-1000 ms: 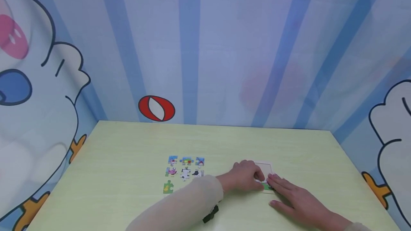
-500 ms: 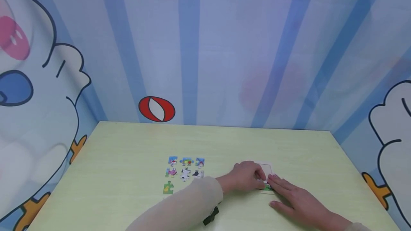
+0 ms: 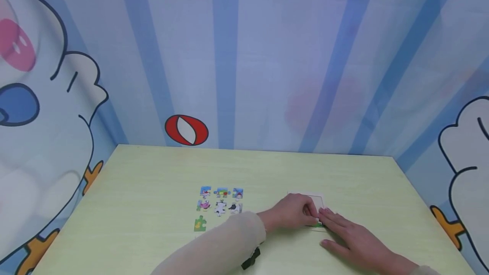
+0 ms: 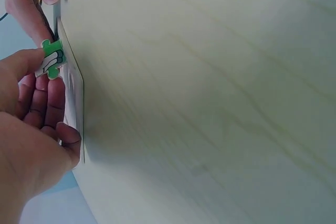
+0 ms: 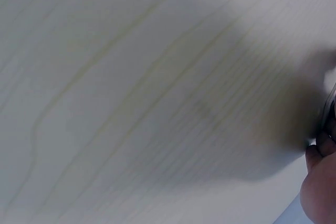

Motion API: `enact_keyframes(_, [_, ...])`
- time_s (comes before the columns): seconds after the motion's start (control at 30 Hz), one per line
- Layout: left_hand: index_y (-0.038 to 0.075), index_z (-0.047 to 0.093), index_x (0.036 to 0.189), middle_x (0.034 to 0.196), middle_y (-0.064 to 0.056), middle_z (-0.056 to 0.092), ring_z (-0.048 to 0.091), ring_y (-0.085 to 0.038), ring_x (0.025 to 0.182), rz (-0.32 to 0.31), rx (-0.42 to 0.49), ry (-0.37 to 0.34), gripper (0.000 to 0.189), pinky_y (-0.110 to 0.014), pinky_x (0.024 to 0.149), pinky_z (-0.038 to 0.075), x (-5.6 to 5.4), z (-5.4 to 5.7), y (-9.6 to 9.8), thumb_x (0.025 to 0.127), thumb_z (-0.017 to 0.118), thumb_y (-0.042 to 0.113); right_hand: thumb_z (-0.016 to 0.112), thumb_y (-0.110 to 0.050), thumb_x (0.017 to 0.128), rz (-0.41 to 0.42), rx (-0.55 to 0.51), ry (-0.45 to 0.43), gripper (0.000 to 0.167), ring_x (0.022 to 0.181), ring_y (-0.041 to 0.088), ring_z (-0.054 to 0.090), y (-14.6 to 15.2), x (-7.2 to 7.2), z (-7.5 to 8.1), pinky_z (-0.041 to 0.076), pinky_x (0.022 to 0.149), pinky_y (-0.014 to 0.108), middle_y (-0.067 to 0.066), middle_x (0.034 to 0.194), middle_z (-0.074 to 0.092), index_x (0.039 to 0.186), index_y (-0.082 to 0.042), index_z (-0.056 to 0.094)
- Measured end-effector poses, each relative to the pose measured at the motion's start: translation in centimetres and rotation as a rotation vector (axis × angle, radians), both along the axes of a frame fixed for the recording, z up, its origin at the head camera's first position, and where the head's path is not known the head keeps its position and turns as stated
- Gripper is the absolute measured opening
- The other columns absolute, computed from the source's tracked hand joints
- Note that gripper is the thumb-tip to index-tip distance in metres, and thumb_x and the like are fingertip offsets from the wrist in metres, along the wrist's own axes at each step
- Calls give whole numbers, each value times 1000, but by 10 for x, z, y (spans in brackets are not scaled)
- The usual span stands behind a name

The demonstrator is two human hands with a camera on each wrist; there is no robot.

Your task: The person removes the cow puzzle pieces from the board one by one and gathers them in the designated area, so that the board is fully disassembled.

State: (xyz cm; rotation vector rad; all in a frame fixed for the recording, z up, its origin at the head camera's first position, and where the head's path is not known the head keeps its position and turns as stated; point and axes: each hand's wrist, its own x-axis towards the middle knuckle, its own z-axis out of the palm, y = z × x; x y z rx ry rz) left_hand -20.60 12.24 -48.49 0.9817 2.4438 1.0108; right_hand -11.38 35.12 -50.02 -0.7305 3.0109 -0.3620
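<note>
Between thumb and fingers my left hand (image 3: 292, 211) pinches a green and white puzzle piece (image 4: 52, 59), held over a thin white puzzle tray (image 3: 317, 200). The left wrist view shows the piece tilted up near the tray's edge. My right hand (image 3: 357, 241) lies with its fingers extended, fingertips at the tray's right side beside the left fingertips. A bit of green shows in the tray under the fingers, mostly hidden. In the right wrist view only part of the right hand (image 5: 318, 182) shows at the edge.
Left of the tray, several loose puzzle pieces (image 3: 220, 207) lie in rows on the pale wooden table (image 3: 153, 190); the left sleeve (image 3: 217, 245) reaches past them. A blue striped backdrop (image 3: 259, 63) stands behind the table's far edge.
The left fingers, with the puzzle piece, have shifted slightly right toward the right fingertips, covering more of the green in the tray. The right hand stays almost still.
</note>
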Motion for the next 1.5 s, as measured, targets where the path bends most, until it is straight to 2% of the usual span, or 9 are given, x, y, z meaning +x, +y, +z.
enact_keyframes(0.23, [18, 74, 94, 80, 16, 63, 55, 2, 74, 15, -7, -7, 8, -15, 76, 46, -2, 7, -5, 96, 82, 21, 57, -59, 106, 1, 15, -5, 69, 147, 30, 52, 0, -1, 1, 55, 103, 52, 3, 166, 48, 161, -18, 49])
enact_keyframes(0.37, [19, 73, 92, 81, 15, 64, 57, 0, 75, 22, 12, -50, 10, -17, 76, 47, -4, 14, -11, 95, 83, 19, 56, -61, 106, -7, 23, -21, 71, 147, 31, 51, -1, -1, 3, 54, 104, 53, 3, 165, 48, 161, -18, 49])
enact_keyframes(0.57, [21, 72, 89, 81, 16, 66, 58, 0, 75, 26, 25, -74, 13, -19, 76, 46, -8, 25, -23, 96, 82, 18, 54, -66, 104, -21, 40, -56, 75, 147, 32, 52, -3, -2, 4, 55, 103, 55, 4, 165, 49, 162, -18, 49])
enact_keyframes(0.73, [20, 72, 89, 80, 15, 67, 57, -2, 73, 31, 31, -72, 13, -19, 70, 46, -11, 33, -37, 96, 82, 17, 51, -69, 104, -37, 34, -100, 78, 148, 33, 50, -4, -2, 6, 53, 105, 57, 4, 166, 47, 162, -18, 48])
enact_keyframes(1.03, [19, 72, 88, 80, 13, 66, 56, -4, 69, 50, 34, -73, 13, -19, 64, 46, -14, 41, -61, 95, 83, 16, 50, -71, 103, -52, 44, -124, 79, 149, 33, 49, -6, -3, 7, 51, 107, 58, 4, 166, 47, 162, -18, 48])
enact_keyframes(1.3, [17, 73, 88, 82, 12, 68, 58, -4, 73, 51, 36, -74, 12, -21, 67, 47, -16, 46, -85, 95, 82, 12, 52, -67, 104, -34, 37, -71, 75, 148, 32, 50, -5, -1, 5, 52, 105, 57, 3, 165, 49, 161, -19, 50])
enact_keyframes(1.5, [19, 73, 89, 83, 13, 68, 59, -4, 75, 63, 9, -62, 12, -23, 68, 48, -21, 45, -102, 95, 82, 15, 54, -65, 105, -20, 35, -53, 74, 147, 33, 51, -4, -1, 6, 53, 105, 57, 4, 164, 49, 161, -18, 50])
